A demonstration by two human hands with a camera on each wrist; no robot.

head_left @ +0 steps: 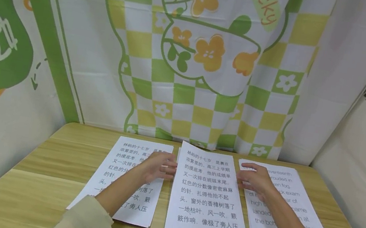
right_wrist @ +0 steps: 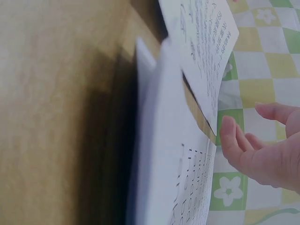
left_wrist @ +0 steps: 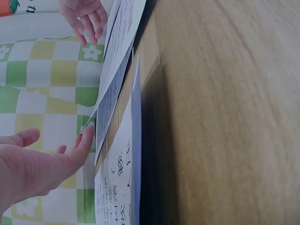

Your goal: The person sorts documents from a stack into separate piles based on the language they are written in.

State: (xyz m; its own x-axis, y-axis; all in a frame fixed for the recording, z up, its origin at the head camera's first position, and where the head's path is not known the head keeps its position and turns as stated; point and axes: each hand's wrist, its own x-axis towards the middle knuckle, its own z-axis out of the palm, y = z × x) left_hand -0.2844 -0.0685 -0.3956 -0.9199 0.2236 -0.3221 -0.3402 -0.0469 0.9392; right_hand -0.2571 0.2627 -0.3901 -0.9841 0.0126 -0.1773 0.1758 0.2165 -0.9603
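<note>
Three piles of printed white paper lie in a row. The middle pile's top sheet [head_left: 208,199] carries Chinese text, and its far left corner stands raised. My left hand [head_left: 159,166] hovers over the left pile [head_left: 143,200], which also bears Chinese text. In the left wrist view, the left hand's fingers [left_wrist: 83,143] are extended close to the raised corner; whether they touch it I cannot tell. My right hand [head_left: 255,179] is over the near side of the right pile [head_left: 297,189], printed in English. Its fingers [right_wrist: 228,133] are loosely bent, holding nothing.
The piles lie on a wooden table [head_left: 41,159] with a rounded far edge. Behind it hangs a checked green, yellow and white curtain [head_left: 185,102]. Printed fabric walls [head_left: 362,148] stand at both sides. Narrow strips of wood separate the piles.
</note>
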